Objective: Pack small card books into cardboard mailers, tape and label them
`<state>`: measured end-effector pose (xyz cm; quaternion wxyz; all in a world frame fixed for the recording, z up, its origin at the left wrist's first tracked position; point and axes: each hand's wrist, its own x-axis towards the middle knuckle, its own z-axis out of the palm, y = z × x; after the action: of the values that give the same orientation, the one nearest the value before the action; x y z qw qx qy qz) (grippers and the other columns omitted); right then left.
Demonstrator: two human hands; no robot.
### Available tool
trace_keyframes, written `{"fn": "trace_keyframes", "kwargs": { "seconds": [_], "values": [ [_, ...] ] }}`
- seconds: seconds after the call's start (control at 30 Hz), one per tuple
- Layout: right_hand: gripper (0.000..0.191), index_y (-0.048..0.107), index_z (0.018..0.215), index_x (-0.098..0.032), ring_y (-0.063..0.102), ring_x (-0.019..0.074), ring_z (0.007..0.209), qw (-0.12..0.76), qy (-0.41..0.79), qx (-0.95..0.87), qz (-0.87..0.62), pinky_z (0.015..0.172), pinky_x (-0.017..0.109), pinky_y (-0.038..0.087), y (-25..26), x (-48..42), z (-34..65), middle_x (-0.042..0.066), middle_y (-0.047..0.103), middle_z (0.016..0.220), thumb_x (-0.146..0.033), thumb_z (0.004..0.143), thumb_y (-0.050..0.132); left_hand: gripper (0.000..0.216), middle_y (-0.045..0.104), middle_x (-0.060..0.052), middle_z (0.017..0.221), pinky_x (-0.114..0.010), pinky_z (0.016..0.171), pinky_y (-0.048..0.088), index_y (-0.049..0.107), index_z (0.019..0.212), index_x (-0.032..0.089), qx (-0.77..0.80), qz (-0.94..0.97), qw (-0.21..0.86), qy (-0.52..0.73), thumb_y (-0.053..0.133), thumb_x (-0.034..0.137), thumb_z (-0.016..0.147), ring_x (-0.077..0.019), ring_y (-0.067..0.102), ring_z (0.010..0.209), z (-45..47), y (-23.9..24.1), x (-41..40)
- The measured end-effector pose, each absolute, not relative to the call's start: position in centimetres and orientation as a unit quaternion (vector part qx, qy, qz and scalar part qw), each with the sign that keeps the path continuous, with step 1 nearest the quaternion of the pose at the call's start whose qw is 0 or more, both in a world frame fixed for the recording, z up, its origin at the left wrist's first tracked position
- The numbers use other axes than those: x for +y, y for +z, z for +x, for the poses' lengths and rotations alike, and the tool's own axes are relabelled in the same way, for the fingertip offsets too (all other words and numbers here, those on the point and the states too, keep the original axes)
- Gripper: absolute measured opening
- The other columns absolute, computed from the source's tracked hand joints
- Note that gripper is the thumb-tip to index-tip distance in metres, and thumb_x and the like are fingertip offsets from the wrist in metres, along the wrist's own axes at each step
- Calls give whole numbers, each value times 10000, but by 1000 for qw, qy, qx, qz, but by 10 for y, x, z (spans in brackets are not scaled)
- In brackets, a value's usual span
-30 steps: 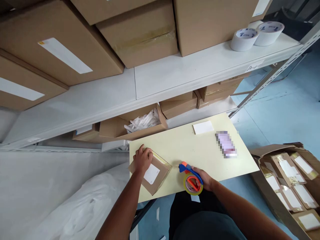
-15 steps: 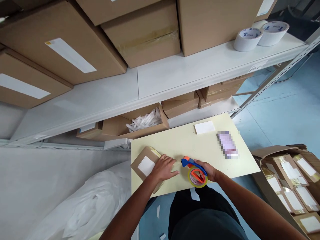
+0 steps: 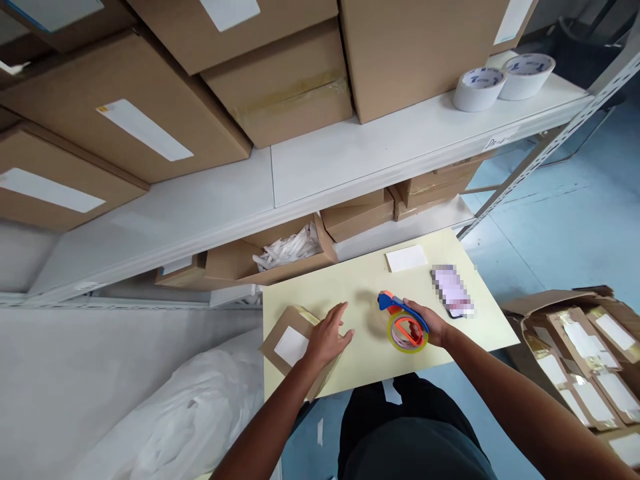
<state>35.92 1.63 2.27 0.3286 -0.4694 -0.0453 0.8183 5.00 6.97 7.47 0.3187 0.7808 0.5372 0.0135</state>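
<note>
In the head view, a small cardboard box (image 3: 283, 333) with a white label (image 3: 291, 346) lies at an angle on the left end of the pale yellow table (image 3: 360, 360). My left hand (image 3: 327, 337) is over the box's right side, fingers spread, partly hiding it; whether it touches the box I cannot tell. In my right hand (image 3: 425, 320) is a tape dispenser (image 3: 404, 321) with a blue and orange frame and a yellow-rimmed roll of tape, held above the middle of the table, its blue end pointing left.
A white card (image 3: 405, 258) and a blurred phone-like object (image 3: 451, 291) lie at the table's back right. Behind stands a shelf (image 3: 320, 167) with large cartons and two white tape rolls (image 3: 479, 89). An open carton (image 3: 530, 320) of labelled boxes is right; a white plastic bag (image 3: 210, 407) left.
My right hand has moved the tape dispenser right and slightly away from me, farther from the box. My left hand's fingers have lifted and spread. The camera view has shifted slightly.
</note>
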Motion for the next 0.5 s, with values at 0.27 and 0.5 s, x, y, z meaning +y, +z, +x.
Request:
{"fn": "trace_keyframes", "kwargs": {
  "seconds": [0.27,0.5],
  "values": [
    [450,710,1006,-142,710,231,836,326,836,-115,-425,850,365,559,55,36,341,114,759,941,-573,900,630,530,469,-91,1557,-372,1054,449,452,1454,252,559,431,697,128,275,398,976,-210,480,1399,101,69,102],
    [465,722,1012,-134,720,244,817,346,816,-147,-439,826,382,566,67,31,355,125,767,935,-576,893,641,336,704,-90,939,-348,866,527,656,994,175,464,300,825,115,578,468,849,-230,701,987,88,82,101]
  ]
}}
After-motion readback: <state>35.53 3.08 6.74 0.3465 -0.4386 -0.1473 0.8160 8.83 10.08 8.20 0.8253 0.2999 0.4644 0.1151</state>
